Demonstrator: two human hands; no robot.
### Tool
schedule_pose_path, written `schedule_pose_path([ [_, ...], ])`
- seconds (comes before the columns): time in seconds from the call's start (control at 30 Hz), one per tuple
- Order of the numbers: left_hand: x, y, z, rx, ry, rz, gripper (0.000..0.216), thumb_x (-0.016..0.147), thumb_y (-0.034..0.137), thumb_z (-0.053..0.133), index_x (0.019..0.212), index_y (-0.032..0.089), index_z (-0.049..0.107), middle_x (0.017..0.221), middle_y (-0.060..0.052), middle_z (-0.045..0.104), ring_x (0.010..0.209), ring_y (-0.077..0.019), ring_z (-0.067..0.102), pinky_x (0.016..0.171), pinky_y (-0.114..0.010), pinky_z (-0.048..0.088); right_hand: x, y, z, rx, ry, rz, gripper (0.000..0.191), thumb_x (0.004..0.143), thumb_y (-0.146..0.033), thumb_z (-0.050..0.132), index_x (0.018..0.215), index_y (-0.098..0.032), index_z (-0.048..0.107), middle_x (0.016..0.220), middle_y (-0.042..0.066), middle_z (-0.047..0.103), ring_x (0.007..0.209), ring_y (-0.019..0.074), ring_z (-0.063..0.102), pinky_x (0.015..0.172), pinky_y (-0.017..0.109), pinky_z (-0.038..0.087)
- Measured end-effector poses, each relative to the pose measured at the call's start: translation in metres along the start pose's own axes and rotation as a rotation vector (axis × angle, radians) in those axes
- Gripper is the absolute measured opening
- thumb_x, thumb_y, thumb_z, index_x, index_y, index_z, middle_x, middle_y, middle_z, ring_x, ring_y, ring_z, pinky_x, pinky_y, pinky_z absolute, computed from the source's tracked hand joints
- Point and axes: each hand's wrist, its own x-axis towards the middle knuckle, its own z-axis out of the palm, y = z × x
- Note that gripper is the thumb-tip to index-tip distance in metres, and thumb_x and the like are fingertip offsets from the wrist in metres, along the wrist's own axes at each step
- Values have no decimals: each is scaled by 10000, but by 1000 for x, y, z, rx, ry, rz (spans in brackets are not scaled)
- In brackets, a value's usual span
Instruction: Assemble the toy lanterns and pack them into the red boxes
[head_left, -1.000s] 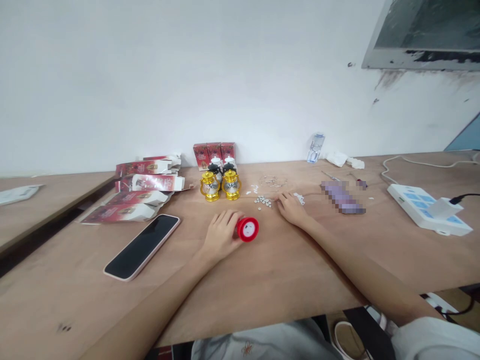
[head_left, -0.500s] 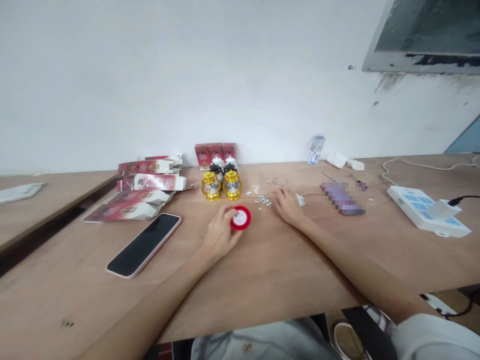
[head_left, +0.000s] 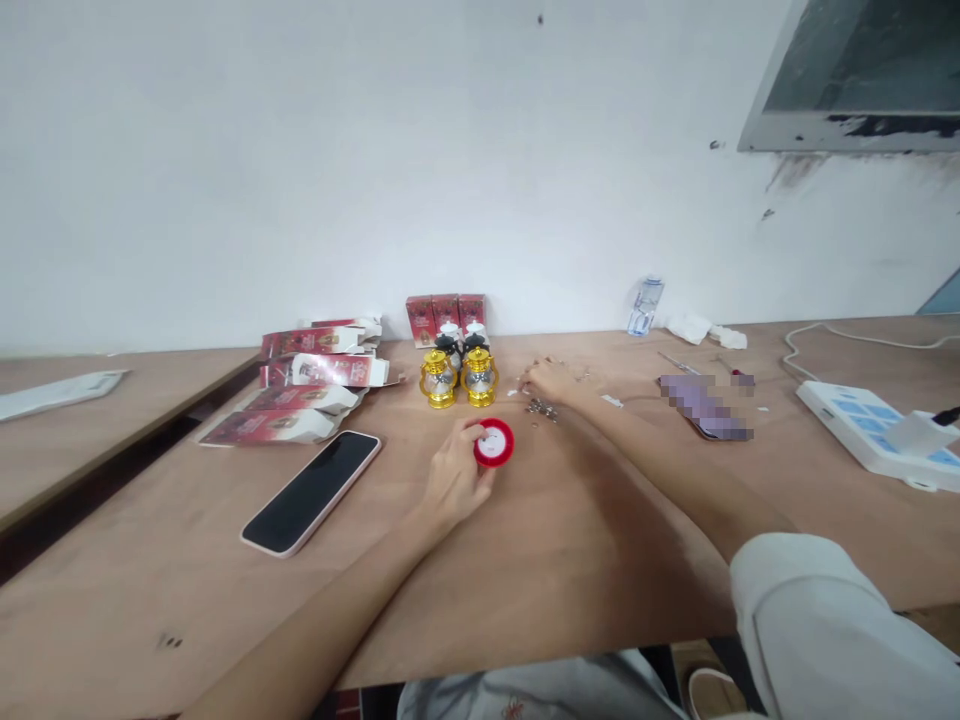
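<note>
My left hand [head_left: 456, 470] grips a red round piece with a white disc in its middle [head_left: 493, 443], the disc facing up. The thumb or a finger lies over the disc's left side. Farther off, my right hand [head_left: 553, 380] reaches low over the table, its fingers apart and bent down beside small white pieces [head_left: 513, 393]. Nothing shows in its fingers, though their tips are small and partly hidden. Just below that hand lies a pile of small silver discs, like button cells [head_left: 541, 408]. Two gold lanterns [head_left: 480, 378] stand left of it, with black and white ones behind.
Red boxes [head_left: 444, 318] stand against the wall. Flattened red cartons [head_left: 300, 400] and a phone [head_left: 311, 495] lie left. To the right are a blurred purple item [head_left: 701, 405], a screwdriver [head_left: 679, 363], crumpled tissue [head_left: 688, 327], a clear bottle [head_left: 646, 305] and a power strip [head_left: 855, 425].
My right hand has moved left and away from me, past the silver discs to the white pieces. My left hand keeps hold of the red piece. The view has shifted slightly.
</note>
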Motion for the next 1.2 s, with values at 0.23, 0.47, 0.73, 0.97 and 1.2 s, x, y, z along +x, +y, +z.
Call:
schedule_pose_path([
  [0.23, -1, 2, -1, 6, -3, -15, 403, 703, 133, 509, 1047, 216, 318, 1157, -136, 538, 977, -271, 621, 680, -358, 516, -2, -7, 2, -15, -38, -14, 195, 853, -139, 510, 935, -167, 685, 1010, 128, 692, 1033, 252, 559, 876, 345, 346],
  [0.47, 0, 1, 1, -5, 27, 15, 411, 689, 117, 512, 1050, 201, 336, 1146, -144, 557, 959, -276, 623, 673, -365, 525, -14, -11, 2, 32, -61, 83, 246, 882, -151, 444, 1026, -115, 640, 1081, 166, 662, 1031, 252, 587, 881, 324, 382],
  [0.73, 0, 0, 2, 2, 43, 38, 425, 670, 99, 518, 1046, 198, 346, 1141, -144, 558, 949, -271, 625, 677, -362, 530, -3, 1, -1, 196, -216, 118, 191, 897, -228, 507, 1007, -160, 647, 1016, 65, 680, 925, 171, 628, 823, 293, 473],
  [0.97, -1, 0, 5, 14, 41, 63, 439, 661, 92, 521, 1061, 190, 371, 1145, -140, 567, 973, -263, 617, 680, -348, 532, 3, 6, 3, 288, -306, 141, 257, 900, -325, 527, 1089, -158, 578, 1106, 62, 599, 941, 177, 601, 809, 373, 517],
  [1.2, -8, -6, 18, 147, 141, 89, 453, 681, 119, 571, 1105, 169, 418, 1051, -139, 622, 929, -280, 634, 661, -346, 532, 5, 0, 5, 373, -295, 208, 280, 901, -325, 526, 1129, -165, 557, 1141, 73, 582, 961, 181, 594, 820, 385, 514],
])
